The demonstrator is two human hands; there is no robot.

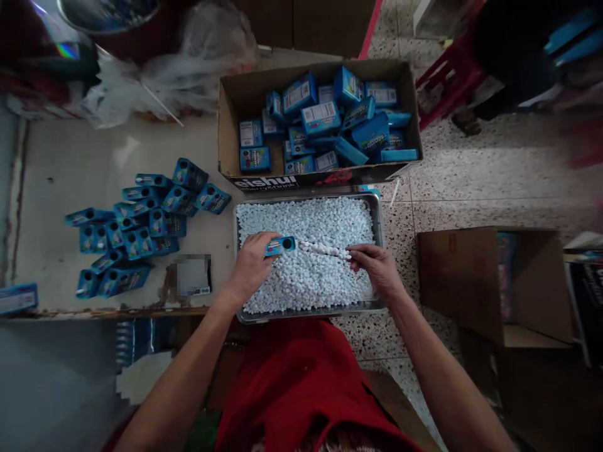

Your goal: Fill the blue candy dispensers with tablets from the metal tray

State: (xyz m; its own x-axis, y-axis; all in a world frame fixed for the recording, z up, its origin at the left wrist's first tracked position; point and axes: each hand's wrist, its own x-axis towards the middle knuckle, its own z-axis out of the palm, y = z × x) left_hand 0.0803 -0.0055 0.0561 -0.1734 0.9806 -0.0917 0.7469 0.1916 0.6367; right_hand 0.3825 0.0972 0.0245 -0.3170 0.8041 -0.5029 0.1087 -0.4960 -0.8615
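Note:
A metal tray (380,220) full of small white pellets (325,285) lies in front of me. Over its left part, my left hand (254,263) grips a small blue box (280,245) with a dark round hole in its face. At the tray's right part, my right hand (374,263) has its thumb and fingers pinched at the end of a row of white pellets (323,249). That row stretches toward the blue box. Whether a thin tool lies under the row cannot be made out.
Behind the tray stands a cardboard carton (273,183) of blue boxes. Several blue boxes (136,242) are grouped on the table (94,147) at left, near a phone-like item (193,275). An open carton (459,279) and a red stool (447,81) are on the right.

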